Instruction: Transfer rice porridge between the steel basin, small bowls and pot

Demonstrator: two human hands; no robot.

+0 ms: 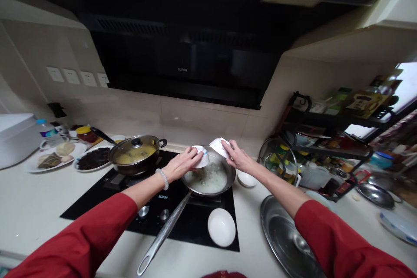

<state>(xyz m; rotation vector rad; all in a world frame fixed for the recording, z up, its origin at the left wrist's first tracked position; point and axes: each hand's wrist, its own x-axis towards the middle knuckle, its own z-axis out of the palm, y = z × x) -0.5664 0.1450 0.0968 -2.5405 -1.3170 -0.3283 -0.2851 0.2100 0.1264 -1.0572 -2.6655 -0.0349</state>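
My left hand (182, 163) grips a small white bowl (202, 156), tipped over the steel frying pan (208, 178) that holds a pale watery mixture. My right hand (236, 154) holds a second small white bowl (220, 145), also tilted above the pan's far rim. Both sleeves are red, and a bead bracelet circles my left wrist. The pan's long handle (163, 234) points toward me over the black cooktop (195, 221).
A lidded pot (137, 154) with yellow contents sits on the left burner. An empty white bowl (221, 226) rests on the cooktop's front, another (246, 179) right of the pan. A steel lid (286, 239), glass lid (276, 158), plates of food (55, 156) and a cluttered rack (339, 139) surround.
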